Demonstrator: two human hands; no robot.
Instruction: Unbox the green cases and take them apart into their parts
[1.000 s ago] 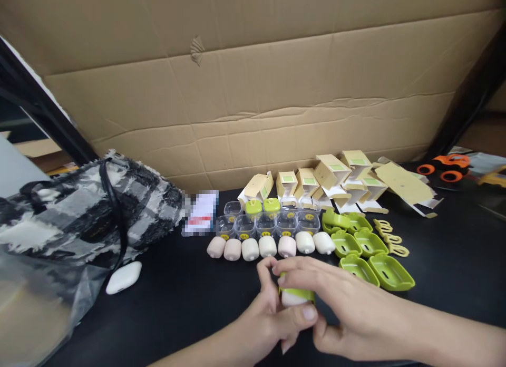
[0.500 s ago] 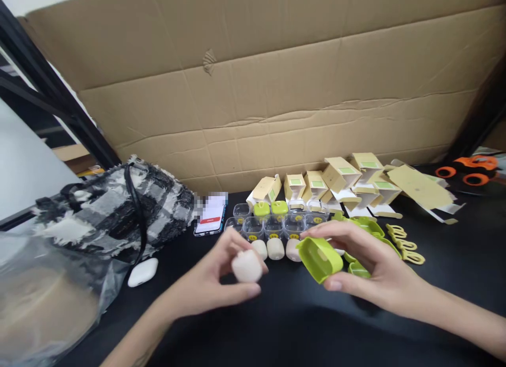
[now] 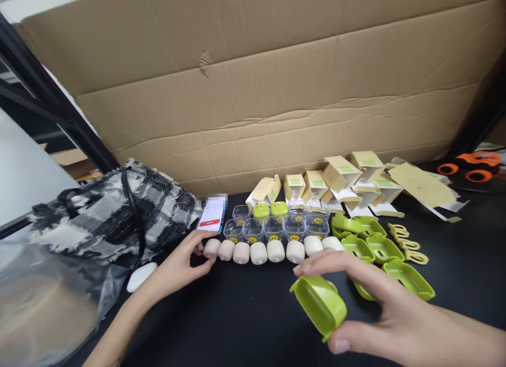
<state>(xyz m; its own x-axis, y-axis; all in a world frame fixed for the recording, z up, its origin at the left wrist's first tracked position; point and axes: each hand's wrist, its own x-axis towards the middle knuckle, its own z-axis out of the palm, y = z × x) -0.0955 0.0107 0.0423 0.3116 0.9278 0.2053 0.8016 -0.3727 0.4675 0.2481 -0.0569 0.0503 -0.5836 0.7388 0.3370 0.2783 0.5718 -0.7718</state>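
Observation:
My left hand (image 3: 185, 264) is at the left end of a row of small rounded pieces on the black table. Its thumb and fingers close around the leftmost piece, a pale pink rounded piece (image 3: 212, 248). Other pieces in the row are pink or cream, such as a cream one (image 3: 275, 251). In the nearer right area, my right hand (image 3: 375, 298) grips a green plastic shell (image 3: 320, 303) by its edges, hollow side tilted toward me. Behind that hand lie several more green shells (image 3: 385, 248), partly hidden by it.
Clear plastic cups (image 3: 253, 230) with yellow stickers stand behind the row, beside green lids (image 3: 279, 209). Farther back are opened cardboard boxes (image 3: 342, 172). Yellow-green loops (image 3: 411, 245) and an orange toy car (image 3: 472, 166) lie right; a phone (image 3: 212, 214), fabric bag (image 3: 114, 214) and white case (image 3: 141, 276) left.
My left hand has moved left and down with the pale piece, to the row's left end on the table. My right hand has come nearer with the green shell still held.

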